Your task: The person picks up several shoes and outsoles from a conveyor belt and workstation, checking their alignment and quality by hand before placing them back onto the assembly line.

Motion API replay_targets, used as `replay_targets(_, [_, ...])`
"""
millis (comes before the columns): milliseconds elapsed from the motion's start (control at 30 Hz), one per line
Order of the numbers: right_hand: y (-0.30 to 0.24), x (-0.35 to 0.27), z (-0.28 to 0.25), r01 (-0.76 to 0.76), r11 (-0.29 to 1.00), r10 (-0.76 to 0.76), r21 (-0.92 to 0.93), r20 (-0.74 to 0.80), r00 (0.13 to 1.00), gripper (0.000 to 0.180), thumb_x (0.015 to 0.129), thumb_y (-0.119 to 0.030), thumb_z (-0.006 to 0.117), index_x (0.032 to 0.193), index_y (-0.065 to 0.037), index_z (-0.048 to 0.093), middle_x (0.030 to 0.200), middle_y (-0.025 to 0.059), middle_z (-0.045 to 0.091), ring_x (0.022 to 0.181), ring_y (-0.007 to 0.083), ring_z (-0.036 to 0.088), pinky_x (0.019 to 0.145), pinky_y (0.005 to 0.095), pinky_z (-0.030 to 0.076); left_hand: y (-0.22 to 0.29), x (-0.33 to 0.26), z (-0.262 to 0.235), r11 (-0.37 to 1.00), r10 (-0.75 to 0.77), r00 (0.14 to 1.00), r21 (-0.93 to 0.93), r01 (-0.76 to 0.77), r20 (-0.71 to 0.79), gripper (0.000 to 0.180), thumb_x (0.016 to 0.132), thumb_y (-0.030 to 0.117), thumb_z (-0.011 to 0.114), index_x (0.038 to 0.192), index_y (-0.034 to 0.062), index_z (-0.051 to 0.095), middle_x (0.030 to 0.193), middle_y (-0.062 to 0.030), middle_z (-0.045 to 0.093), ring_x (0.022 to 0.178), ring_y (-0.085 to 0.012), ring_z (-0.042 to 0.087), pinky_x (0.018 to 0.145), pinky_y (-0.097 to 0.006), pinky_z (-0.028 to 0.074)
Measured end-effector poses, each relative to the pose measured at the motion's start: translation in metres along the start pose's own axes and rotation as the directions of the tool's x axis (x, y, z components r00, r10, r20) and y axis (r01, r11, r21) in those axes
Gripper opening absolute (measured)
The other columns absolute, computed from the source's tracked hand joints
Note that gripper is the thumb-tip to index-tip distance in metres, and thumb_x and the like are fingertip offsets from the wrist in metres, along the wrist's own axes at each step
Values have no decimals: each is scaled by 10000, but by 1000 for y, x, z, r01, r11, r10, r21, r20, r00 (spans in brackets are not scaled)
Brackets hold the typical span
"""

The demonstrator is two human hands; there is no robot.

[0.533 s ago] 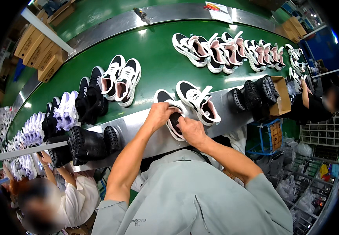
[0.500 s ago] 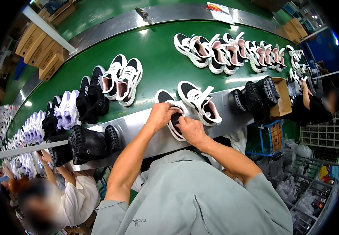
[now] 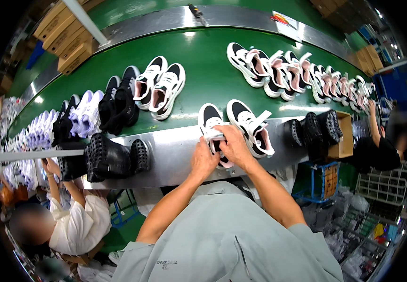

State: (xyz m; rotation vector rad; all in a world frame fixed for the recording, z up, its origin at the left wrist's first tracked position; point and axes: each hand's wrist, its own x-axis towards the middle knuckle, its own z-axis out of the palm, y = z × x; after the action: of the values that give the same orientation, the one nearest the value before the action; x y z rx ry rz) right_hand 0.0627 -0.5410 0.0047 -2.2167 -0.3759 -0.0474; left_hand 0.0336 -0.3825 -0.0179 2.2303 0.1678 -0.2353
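Observation:
A black-and-white sneaker [image 3: 210,113] with a pale pink lining sits on the metal edge in front of me, toe pointing away. My left hand [image 3: 204,159] grips its left side near the opening. Across the top, my right hand [image 3: 234,144] has its fingers bent over the strap and tongue area, which they partly cover. Just right of it stands the matching sneaker [image 3: 242,115], its white strap sticking up and its pink inside showing. Neither hand touches that second shoe.
More black-and-white sneakers [image 3: 168,89] stand on the green belt [image 3: 203,56], with lilac ones [image 3: 87,113] farther left. Black lugged boots [image 3: 111,157] flank me on the metal ledge [image 3: 175,145], others by a cardboard box [image 3: 342,136]. Co-workers sit at both sides.
My left hand has gone from the front of the shoe's opening down to its left side. My right hand has moved forward onto the strap area. The whole view has shifted slightly.

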Motion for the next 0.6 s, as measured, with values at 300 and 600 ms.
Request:
replay_targets(300, [6, 3, 10, 346, 924, -301, -162, 249, 921, 262, 708, 48, 572, 935, -81, 598, 1019, 101, 635, 1081, 347, 553, 941, 471, 427, -26, 15, -24, 983, 88, 987, -173, -64, 134, 373, 825, 12, 705, 1137, 53, 504, 806, -177, 638, 777, -395, 654, 730, -486, 515])
replay_targets(600, [29, -8, -1, -369, 545, 438, 753, 120, 891, 198, 932, -218, 530, 925, -29, 587, 973, 55, 601, 958, 152, 537, 863, 313, 444, 15, 4, -26, 682, 699, 715, 269, -680, 34, 294, 729, 148, 781, 999, 97, 677, 981, -74, 608, 1013, -274, 560, 824, -391, 475])
